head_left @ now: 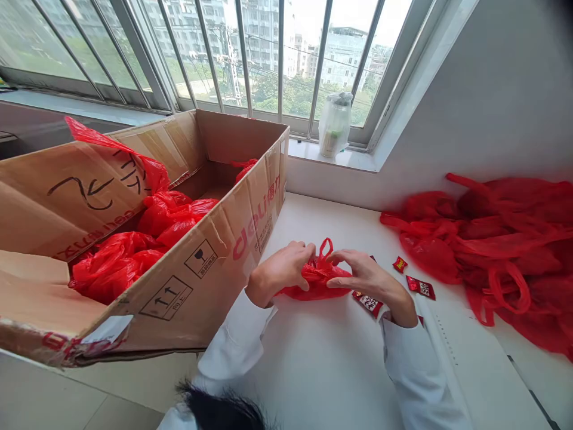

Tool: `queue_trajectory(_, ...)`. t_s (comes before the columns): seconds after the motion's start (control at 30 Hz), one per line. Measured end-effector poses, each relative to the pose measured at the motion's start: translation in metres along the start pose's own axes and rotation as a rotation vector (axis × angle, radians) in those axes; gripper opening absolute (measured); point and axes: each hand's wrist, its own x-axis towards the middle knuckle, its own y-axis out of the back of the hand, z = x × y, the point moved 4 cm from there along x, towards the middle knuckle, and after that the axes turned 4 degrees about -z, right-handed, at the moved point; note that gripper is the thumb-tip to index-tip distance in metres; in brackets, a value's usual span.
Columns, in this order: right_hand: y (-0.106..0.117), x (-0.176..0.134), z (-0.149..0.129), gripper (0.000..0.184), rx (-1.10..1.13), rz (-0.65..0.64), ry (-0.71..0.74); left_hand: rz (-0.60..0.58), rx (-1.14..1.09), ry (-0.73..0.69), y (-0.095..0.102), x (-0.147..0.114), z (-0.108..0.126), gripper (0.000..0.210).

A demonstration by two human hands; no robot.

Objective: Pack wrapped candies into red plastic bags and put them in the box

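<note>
Barred window beyond white table. Cardboard box of red bags walls your left; red bag heap right. Your left hand, right hand: fingers half-curled around small red bag on table, grip can't tell. Packets beside right hand.

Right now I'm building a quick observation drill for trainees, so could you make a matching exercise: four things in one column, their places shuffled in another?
Things
1. Pile of red bags
2. Cardboard box
3. Bagged container
4. Red bag with upright loop

Places
A. Between the left hand and right hand
B. On the windowsill
C. Right of both hands
D. Left of both hands, open-topped

Pairs: 1-C, 2-D, 3-B, 4-A
</note>
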Motion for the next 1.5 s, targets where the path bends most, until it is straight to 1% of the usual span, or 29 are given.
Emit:
queue_trajectory(0.07, -0.010, 0.007, -0.008, 0.020, -0.081, -0.008, -0.011, -0.025, 0.026, -0.031, -0.010, 0.008, 0.012, 0.035)
queue_trajectory(0.17, -0.022, 0.017, -0.008, 0.007, -0.195, 0.003, -0.088, -0.005, 0.065, -0.015, -0.023, 0.019, 0.018, 0.018)
queue_trajectory(0.2, -0.024, 0.019, -0.007, 0.006, -0.205, 0.005, -0.103, 0.009, 0.065, -0.017, -0.024, 0.022, 0.018, 0.014)
queue_trajectory(0.27, -0.021, 0.019, -0.003, 0.009, -0.188, 0.013, -0.107, 0.037, 0.044, -0.037, -0.022, 0.024, 0.013, 0.014)
queue_trajectory(0.33, -0.011, 0.015, 0.001, 0.016, -0.081, 0.029, -0.084, 0.076, 0.004, -0.068, -0.013, 0.022, 0.005, 0.016)
queue_trajectory(0.4, 0.002, 0.009, 0.008, 0.023, 0.105, 0.069, -0.068, 0.126, -0.046, -0.095, -0.002, 0.018, -0.003, 0.016)
queue_trajectory(0.47, 0.014, 0.002, 0.021, 0.026, 0.289, 0.132, -0.099, 0.166, -0.096, -0.115, 0.008, 0.013, -0.010, 0.015)
queue_trajectory(0.53, 0.023, -0.005, 0.038, 0.028, 0.403, 0.186, -0.173, 0.200, -0.135, -0.103, 0.015, 0.008, -0.018, 0.014)
queue_trajectory(0.6, 0.030, -0.013, 0.054, 0.030, 0.471, 0.214, -0.238, 0.227, -0.158, -0.070, 0.019, 0.004, -0.025, 0.013)
queue_trajectory(0.63, 0.032, -0.016, 0.059, 0.031, 0.484, 0.205, -0.258, 0.238, -0.164, -0.050, 0.019, 0.002, -0.028, 0.013)
queue_trajectory(0.7, 0.034, -0.021, 0.062, 0.029, 0.450, 0.139, -0.269, 0.253, -0.163, -0.018, 0.020, -0.001, -0.030, 0.011)
queue_trajectory(0.77, 0.034, -0.022, 0.055, 0.025, 0.336, 0.061, -0.253, 0.250, -0.152, -0.016, 0.019, -0.003, -0.027, 0.010)
queue_trajectory(0.8, 0.033, -0.021, 0.048, 0.027, 0.272, 0.045, -0.235, 0.238, -0.145, -0.031, 0.017, -0.003, -0.023, 0.015)
queue_trajectory(0.9, 0.026, -0.013, 0.020, 0.048, 0.149, 0.076, -0.153, 0.180, -0.128, -0.121, 0.008, 0.001, -0.007, 0.034)
queue_trajectory(0.93, 0.021, -0.008, 0.011, 0.047, 0.138, 0.085, -0.121, 0.167, -0.119, -0.151, 0.004, 0.004, -0.002, 0.034)
queue_trajectory(1.03, 0.009, 0.004, -0.005, 0.022, 0.155, 0.111, -0.082, 0.167, -0.100, -0.211, -0.003, 0.011, 0.006, 0.018)
queue_trajectory(1.07, 0.008, 0.006, -0.006, 0.020, 0.174, 0.150, -0.085, 0.179, -0.100, -0.219, -0.002, 0.012, 0.006, 0.013)
queue_trajectory(1.1, 0.010, 0.007, -0.004, 0.022, 0.197, 0.219, -0.100, 0.197, -0.105, -0.225, 0.001, 0.012, 0.005, 0.011)
queue_trajectory(1.13, 0.014, 0.006, 0.001, 0.024, 0.221, 0.315, -0.128, 0.218, -0.115, -0.227, 0.006, 0.010, 0.003, 0.012)
queue_trajectory(1.23, 0.034, -0.005, 0.025, 0.029, 0.281, 0.664, -0.232, 0.307, -0.154, -0.215, 0.026, 0.001, -0.006, 0.017)
queue_trajectory(1.3, 0.045, -0.014, 0.042, 0.030, 0.366, 0.818, -0.269, 0.380, -0.214, -0.208, 0.039, -0.007, -0.010, 0.015)
queue_trajectory(1.33, 0.048, -0.018, 0.049, 0.029, 0.414, 0.856, -0.280, 0.406, -0.274, -0.227, 0.043, -0.010, -0.011, 0.012)
queue_trajectory(1.4, 0.053, -0.023, 0.059, 0.028, 0.496, 0.884, -0.297, 0.417, -0.446, -0.322, 0.048, -0.015, -0.010, 0.005)
queue_trajectory(1.5, 0.061, -0.033, 0.060, 0.027, 0.524, 0.913, -0.270, 0.338, -0.678, -0.508, 0.048, -0.020, -0.002, 0.007)
